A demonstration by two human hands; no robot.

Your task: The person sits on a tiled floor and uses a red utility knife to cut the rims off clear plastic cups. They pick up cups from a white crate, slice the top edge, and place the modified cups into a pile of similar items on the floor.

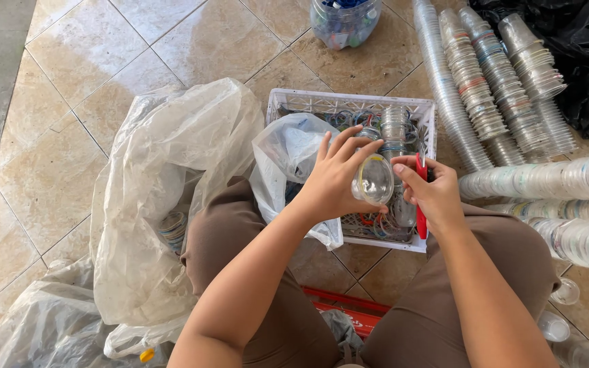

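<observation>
Above the white plastic crate (294, 102) in front of your knees, your left hand (332, 180) is closed around a clear plastic cup (374, 180), its mouth turned toward you. Your right hand (434, 194) is just beside it, fingers clamped on a red cutter (421, 197) that touches the cup rim. Stacks of clear cups (506, 88) lie on the tiled floor (69, 102) at your right, a large clear bag (165, 177) at your left.

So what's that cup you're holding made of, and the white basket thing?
The cup in the left hand looks like thin clear plastic: you can see through it and it shines. The basket seems hard white plastic, matte, moulded in a lattice.
</observation>
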